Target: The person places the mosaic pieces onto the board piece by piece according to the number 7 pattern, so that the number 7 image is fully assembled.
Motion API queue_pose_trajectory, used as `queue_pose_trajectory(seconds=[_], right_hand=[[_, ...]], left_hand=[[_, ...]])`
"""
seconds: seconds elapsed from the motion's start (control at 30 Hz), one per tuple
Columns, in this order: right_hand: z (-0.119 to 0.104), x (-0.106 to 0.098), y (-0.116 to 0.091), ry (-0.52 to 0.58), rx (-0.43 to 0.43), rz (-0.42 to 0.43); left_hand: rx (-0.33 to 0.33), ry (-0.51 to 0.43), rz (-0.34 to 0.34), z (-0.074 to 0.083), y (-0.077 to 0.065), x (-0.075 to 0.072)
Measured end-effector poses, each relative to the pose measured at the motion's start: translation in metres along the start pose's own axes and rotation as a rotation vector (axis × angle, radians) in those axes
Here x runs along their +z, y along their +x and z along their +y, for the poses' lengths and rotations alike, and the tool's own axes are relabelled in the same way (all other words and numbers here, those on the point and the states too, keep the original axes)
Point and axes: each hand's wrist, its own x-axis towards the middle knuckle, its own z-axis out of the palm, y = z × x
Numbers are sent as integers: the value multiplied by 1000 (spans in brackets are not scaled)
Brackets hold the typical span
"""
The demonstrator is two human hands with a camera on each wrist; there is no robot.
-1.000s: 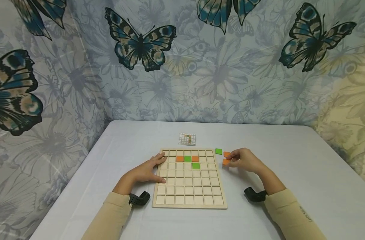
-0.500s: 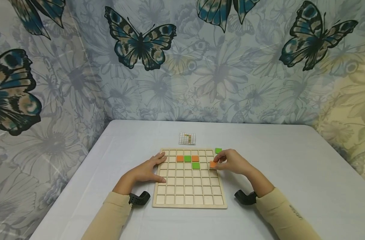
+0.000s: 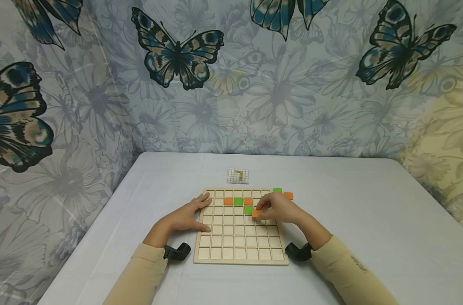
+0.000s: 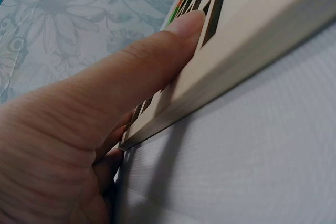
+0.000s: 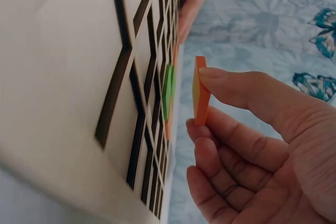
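A wooden grid board (image 3: pixel 241 262) lies on the white table, with square tiles set in its upper cells: an orange tile (image 3: pixel 228 201), a green tile (image 3: pixel 238 201), another orange tile (image 3: pixel 248 201) and a green tile (image 3: pixel 248 210) below that one. My right hand (image 3: pixel 282 207) pinches an orange square tile (image 5: pixel 200 92) between thumb and fingertips, held over the board just right of the lower green tile. The right wrist view shows it raised off the grid. My left hand (image 3: pixel 187 216) rests on the board's left edge, thumb (image 4: pixel 184 30) on the frame and fingers spread.
Beyond the board lies a small printed grid card (image 3: pixel 238 176). Past its upper right corner are a loose green tile (image 3: pixel 277 190), partly behind my right hand, and a loose orange tile (image 3: pixel 288 195). A butterfly-patterned cloth (image 3: pixel 281 97) hangs behind the table.
My right hand has taken one orange tile from beside the board and carried it left over the grid. The left hand has stayed in place on the board's edge.
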Motion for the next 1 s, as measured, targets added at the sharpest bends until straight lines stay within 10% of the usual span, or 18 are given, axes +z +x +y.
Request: queue_pose_trajectory(seconds=[1.0], right_hand=[[3, 23, 9, -39, -56, -22]], left_hand=[[-7, -2, 1, 0, -1, -1]])
